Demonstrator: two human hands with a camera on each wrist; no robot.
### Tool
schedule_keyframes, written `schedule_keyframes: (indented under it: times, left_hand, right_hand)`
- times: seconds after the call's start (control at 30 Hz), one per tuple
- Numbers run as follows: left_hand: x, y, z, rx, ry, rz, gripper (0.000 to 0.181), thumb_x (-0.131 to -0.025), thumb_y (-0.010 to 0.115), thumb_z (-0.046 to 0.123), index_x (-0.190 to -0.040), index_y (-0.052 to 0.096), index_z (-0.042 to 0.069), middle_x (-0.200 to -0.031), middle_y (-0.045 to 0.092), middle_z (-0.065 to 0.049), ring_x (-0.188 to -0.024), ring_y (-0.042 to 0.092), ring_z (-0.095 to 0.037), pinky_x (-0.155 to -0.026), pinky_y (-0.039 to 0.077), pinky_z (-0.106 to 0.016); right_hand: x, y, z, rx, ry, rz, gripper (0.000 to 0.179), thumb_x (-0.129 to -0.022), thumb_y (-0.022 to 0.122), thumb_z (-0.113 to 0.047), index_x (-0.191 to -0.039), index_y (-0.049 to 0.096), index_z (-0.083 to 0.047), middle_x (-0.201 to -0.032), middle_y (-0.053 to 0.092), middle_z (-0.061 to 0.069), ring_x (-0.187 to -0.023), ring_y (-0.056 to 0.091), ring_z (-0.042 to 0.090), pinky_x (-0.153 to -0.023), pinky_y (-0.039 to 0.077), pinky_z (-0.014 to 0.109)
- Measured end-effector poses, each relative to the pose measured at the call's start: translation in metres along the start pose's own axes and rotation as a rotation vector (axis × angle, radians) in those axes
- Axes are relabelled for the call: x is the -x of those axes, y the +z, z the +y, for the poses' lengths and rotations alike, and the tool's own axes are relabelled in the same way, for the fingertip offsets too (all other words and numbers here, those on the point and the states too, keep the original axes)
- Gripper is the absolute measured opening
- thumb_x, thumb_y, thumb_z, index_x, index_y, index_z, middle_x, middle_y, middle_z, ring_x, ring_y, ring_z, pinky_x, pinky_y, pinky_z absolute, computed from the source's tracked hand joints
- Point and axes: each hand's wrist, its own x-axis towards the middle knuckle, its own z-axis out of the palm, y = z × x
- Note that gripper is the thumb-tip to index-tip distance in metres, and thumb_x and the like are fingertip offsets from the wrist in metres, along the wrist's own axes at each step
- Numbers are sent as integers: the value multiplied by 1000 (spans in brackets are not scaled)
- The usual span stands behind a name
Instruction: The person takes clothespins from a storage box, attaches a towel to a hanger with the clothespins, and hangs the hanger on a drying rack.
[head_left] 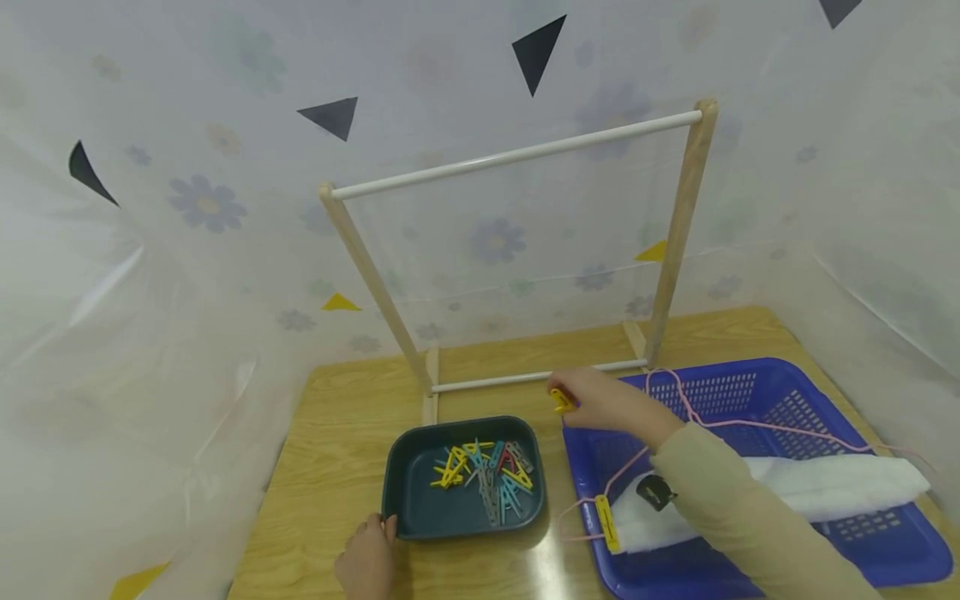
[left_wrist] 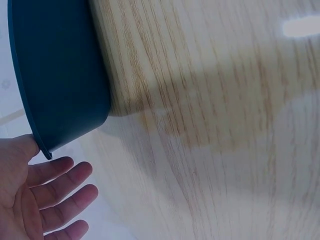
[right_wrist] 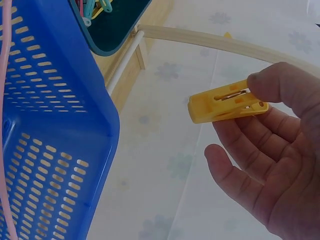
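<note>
Table (head_left: 330, 433) with wood grain, seen from above. At left, the left hand (head_left: 366, 557) lightly pinches the near-left rim of a dark green tray (head_left: 427, 510) holding mixed clothespins (head_left: 489, 487). A drying rack (head_left: 517, 156) stands behind. Next, the right hand's (head_left: 600, 404) fingers grasp a yellow clothespin (head_left: 562, 400) near the blue basket's (head_left: 918, 560) far-left corner; pinched only at one end, it could twist loose. At right, a pink hanger (head_left: 750, 422) lies across white cloth (head_left: 847, 487) in the basket; its overhanging corner might snag the sleeve (head_left: 750, 517) and drag the cloth out.
</note>
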Motion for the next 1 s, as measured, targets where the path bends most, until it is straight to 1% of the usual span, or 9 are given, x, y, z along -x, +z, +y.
schedule_keyframes:
  times: [0.03, 0.17, 0.23, 0.3, 0.37, 0.57, 0.8, 1.0]
  left_hand:
    - [0, 0, 0, 3, -2, 6, 33, -90, 51, 30, -97, 59, -1, -81, 61, -13, -74, 60, -32, -61, 45, -47]
    - [3, 1, 0, 19, 7, 53, 31, -89, 53, 29, -95, 60, -1, -79, 61, -13, -72, 60, -32, -59, 45, -47]
    - [3, 2, -1, 29, 16, 87, 30, -88, 55, 28, -93, 61, -1, -79, 62, -13, -71, 60, -32, -58, 45, -47]
    - [3, 3, -2, 32, 21, 99, 30, -88, 55, 28, -93, 61, -1, -79, 62, -13, -71, 60, -32, -58, 46, -47]
    - [3, 3, -2, 33, 19, 92, 31, -88, 55, 28, -95, 61, -1, -79, 62, -13, -72, 60, -32, -58, 46, -47]
    - [2, 3, -2, 22, 9, 41, 33, -90, 52, 31, -98, 60, -1, -81, 61, -13, -75, 60, -32, -59, 46, -47]
    - [1, 4, -3, 27, 18, 47, 34, -90, 52, 31, -98, 60, -1, -82, 62, -13, -74, 60, -33, -58, 46, -46]
    - [0, 5, -3, 30, 24, 53, 34, -90, 51, 30, -97, 59, -2, -80, 61, -13, -72, 60, -33, -57, 46, -45]
  right_hand:
    - [1, -2, -3, -3, 38, -8, 29, -70, 66, -1, -96, 55, 0, -73, 50, 0, -65, 48, 13, -58, 43, 27]
    - [6, -5, 0, -6, 128, -27, 32, -70, 65, 0, -100, 55, 1, -76, 52, 0, -68, 49, 15, -60, 43, 28]
    - [8, -6, 1, -11, 155, -30, 32, -71, 65, -1, -102, 55, 0, -77, 52, 0, -70, 50, 15, -61, 44, 28]
    - [11, -8, 2, -25, 176, -30, 32, -72, 64, -1, -103, 55, 0, -79, 53, 0, -71, 50, 16, -62, 45, 29]
    - [14, -9, 5, -42, 184, -27, 32, -72, 64, -1, -103, 55, 0, -80, 53, 1, -72, 51, 16, -62, 45, 29]
    - [22, -10, 15, -49, 176, -15, 34, -73, 64, -1, -106, 54, 1, -82, 54, 1, -73, 50, 15, -63, 45, 30]
    - [31, -15, 19, -50, 186, 13, 35, -73, 63, -1, -107, 54, 2, -82, 55, 1, -72, 51, 16, -63, 46, 31]
    - [35, -16, 21, -32, 192, 21, 36, -74, 64, -1, -107, 53, 5, -84, 57, 4, -75, 53, 18, -65, 47, 34]
